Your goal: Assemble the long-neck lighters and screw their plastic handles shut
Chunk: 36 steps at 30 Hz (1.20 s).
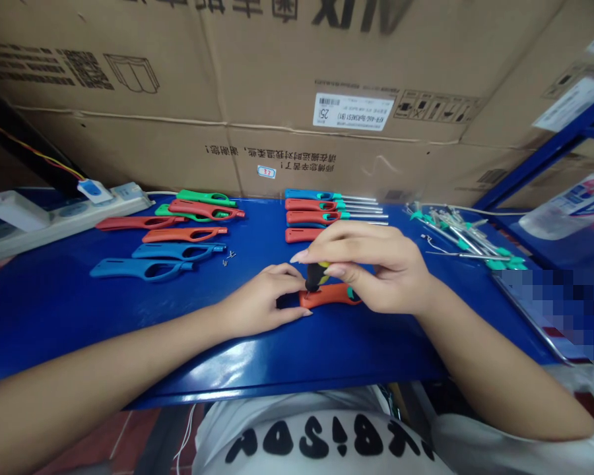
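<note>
An orange gas lighter lies on the blue table in front of me, a green part showing near its right end. My left hand steadies its left end between thumb and fingers. Above it, my right hand grips a short black and yellow screwdriver, whose tip points down at the lighter's left end. The tip's exact contact is too small to make out. Just beyond my hands is a row of assembled lighters with metal tubes. Several small screws lie to the left.
Lighter handle shells in blue, orange, red and green lie at left, beside a white power strip. Metal tubes with green parts are heaped at right. A large cardboard box walls off the back, and a blue metal frame stands at right.
</note>
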{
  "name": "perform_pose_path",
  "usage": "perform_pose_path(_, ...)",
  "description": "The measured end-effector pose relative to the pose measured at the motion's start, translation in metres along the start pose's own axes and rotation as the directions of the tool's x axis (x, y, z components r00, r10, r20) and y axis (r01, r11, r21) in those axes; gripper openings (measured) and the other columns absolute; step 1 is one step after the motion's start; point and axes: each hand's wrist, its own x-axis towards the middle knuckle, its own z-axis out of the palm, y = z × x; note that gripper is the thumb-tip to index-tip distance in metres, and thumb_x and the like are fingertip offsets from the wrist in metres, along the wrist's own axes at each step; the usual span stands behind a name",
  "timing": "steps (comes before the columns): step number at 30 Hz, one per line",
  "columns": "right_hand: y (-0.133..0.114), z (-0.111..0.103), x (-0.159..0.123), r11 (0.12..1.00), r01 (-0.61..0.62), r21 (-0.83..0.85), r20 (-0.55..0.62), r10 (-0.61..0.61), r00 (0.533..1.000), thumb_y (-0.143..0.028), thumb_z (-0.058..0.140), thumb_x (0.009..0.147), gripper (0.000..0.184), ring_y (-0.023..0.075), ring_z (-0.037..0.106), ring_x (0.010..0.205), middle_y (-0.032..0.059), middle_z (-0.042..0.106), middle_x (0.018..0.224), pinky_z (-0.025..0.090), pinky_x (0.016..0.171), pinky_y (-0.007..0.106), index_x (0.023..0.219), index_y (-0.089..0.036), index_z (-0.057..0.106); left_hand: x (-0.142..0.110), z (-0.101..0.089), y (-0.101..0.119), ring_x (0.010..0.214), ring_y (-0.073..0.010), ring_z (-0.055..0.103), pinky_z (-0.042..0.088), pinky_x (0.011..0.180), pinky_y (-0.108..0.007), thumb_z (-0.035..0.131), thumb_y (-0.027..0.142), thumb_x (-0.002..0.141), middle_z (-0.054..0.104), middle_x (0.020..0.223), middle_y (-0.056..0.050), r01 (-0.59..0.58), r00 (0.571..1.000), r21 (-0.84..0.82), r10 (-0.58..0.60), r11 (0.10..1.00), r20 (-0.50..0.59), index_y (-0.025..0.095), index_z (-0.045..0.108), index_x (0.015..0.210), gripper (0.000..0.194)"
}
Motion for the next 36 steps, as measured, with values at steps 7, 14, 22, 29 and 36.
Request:
perform_pose_path(7,0.0,-0.001,0.0,0.991,-0.002,-0.136,-0.004,0.001,1.0,-0.024,0.058,0.098,0.023,0.0183,0.066,0.102,0.0091,0.069,0.11,0.056,0.091,0.037,0.115,-0.02,0.072,-0.002,0.001,-0.001,0.113,-0.0263,0.062,0.048,0.101,-0.045,0.07,0.033,0.091,0.07,0.116,-0.009,0.014,1.0,-0.004,-0.014,1.0,-0.009,0.022,0.07,0.119,0.03)
perform_pose_path(14,-0.003,-0.01,0.002,0.986,-0.019,-0.167,0.067,0.03,0.997,-0.022,0.059,0.097,0.018,0.0176,0.067,0.091,0.0043,0.072,0.095,0.055,0.089,0.037,0.11,-0.023,0.072,0.001,-0.001,0.001,0.114,-0.0265,0.062,0.048,0.101,-0.045,0.07,0.034,0.092,0.071,0.119,-0.009,0.013,1.0,-0.01,-0.013,1.0,0.01,0.023,0.069,0.122,0.032)
perform_pose_path(22,-0.002,-0.01,0.002,0.981,-0.13,-0.145,0.026,0.135,0.991,-0.019,0.052,0.1,0.026,0.0201,0.063,0.117,0.0103,0.067,0.126,0.052,0.1,0.04,0.119,-0.021,0.07,0.0,-0.002,0.003,0.105,-0.0234,0.062,0.049,0.097,-0.04,0.072,0.031,0.09,0.072,0.109,-0.007,0.026,1.0,0.001,-0.026,1.0,0.014,0.022,0.066,0.129,0.04)
perform_pose_path(29,-0.008,-0.009,0.001,0.983,-0.073,-0.169,0.034,0.08,0.996,-0.015,0.059,0.096,0.019,0.0164,0.068,0.089,0.0038,0.075,0.101,0.054,0.087,0.034,0.109,-0.022,0.071,-0.001,0.0,-0.001,0.116,-0.0258,0.06,0.046,0.102,-0.043,0.069,0.032,0.093,0.073,0.118,-0.007,-0.006,1.0,0.006,0.006,1.0,0.017,0.023,0.069,0.122,0.031)
perform_pose_path(36,-0.01,0.001,0.001,0.932,-0.159,-0.325,-0.177,0.106,0.979,-0.026,0.074,0.088,0.008,0.0131,0.064,0.07,0.0016,0.071,0.078,0.053,0.069,0.027,0.088,-0.018,0.071,0.0,-0.001,0.001,0.108,-0.0227,0.061,0.047,0.098,-0.039,0.073,0.03,0.091,0.074,0.116,-0.005,-0.005,1.0,0.017,0.005,1.0,0.015,0.021,0.067,0.127,0.038)
